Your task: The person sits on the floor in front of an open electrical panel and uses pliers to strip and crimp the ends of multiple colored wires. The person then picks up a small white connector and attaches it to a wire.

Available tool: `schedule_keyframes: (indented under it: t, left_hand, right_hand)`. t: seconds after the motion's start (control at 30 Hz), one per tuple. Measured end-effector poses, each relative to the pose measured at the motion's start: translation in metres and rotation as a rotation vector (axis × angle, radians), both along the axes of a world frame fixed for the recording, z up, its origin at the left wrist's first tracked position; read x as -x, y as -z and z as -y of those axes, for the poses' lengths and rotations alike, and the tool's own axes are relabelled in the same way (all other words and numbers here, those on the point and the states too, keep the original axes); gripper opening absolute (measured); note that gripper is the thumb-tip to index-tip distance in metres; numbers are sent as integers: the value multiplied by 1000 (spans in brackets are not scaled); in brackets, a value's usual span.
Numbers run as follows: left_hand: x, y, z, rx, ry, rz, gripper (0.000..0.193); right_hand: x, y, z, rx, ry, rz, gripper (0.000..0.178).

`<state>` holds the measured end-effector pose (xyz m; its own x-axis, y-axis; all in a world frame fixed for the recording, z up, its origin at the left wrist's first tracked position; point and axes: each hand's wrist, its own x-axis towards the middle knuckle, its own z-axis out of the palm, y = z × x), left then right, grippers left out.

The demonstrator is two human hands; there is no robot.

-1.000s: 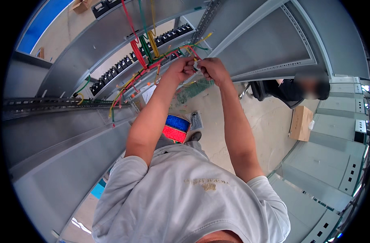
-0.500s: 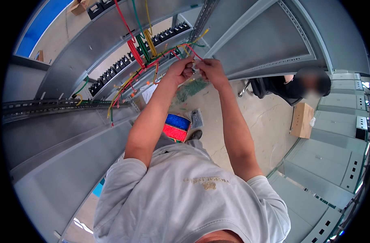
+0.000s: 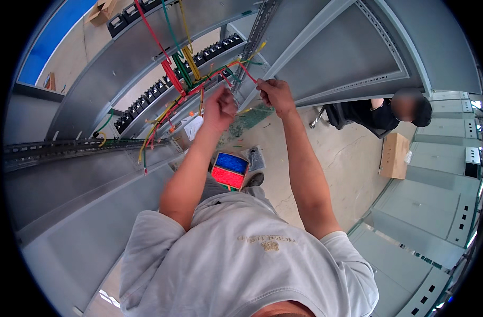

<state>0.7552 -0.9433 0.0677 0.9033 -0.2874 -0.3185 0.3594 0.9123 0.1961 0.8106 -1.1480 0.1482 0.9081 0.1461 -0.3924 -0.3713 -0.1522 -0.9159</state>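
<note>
My right hand (image 3: 277, 96) pinches the end of a red wire (image 3: 247, 71), which runs down from the harness at upper left. Lower and to the left is my left hand (image 3: 221, 108), raised beside the hanging wires; its fingers are smeared by motion, so what they hold, if anything, does not show. A harness of red, yellow and green wires (image 3: 167, 112) stretches across the open grey cabinet frame (image 3: 93, 82), several loose ends dangling from it. Behind the harness sits a row of black terminal parts (image 3: 146, 101).
On the floor below my hands stands a divided box (image 3: 212, 173) of small blue and red pieces, next to a clear plastic bag (image 3: 256, 157). A person in black (image 3: 352, 116) sits at right by a cardboard box (image 3: 393, 156). Grey cabinets (image 3: 421, 211) line the right side.
My hands have parted: the left moved down and left, away from the right. The right hand keeps the red wire, now drawn out straighter.
</note>
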Motion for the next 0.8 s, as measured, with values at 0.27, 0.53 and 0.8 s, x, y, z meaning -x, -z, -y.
schedule_keyframes:
  t: [0.27, 0.53, 0.8]
  left_hand:
    - [-40, 4, 71, -170, 173, -32, 32]
    - [-36, 26, 91, -119, 213, -111, 21]
    - [-35, -6, 93, -261, 218, -207, 29]
  right_hand:
    - [18, 17, 7, -81, 112, -38, 32]
    - [23, 59, 19, 428, 106, 402, 37]
    - [22, 44, 14, 274, 164, 278, 39]
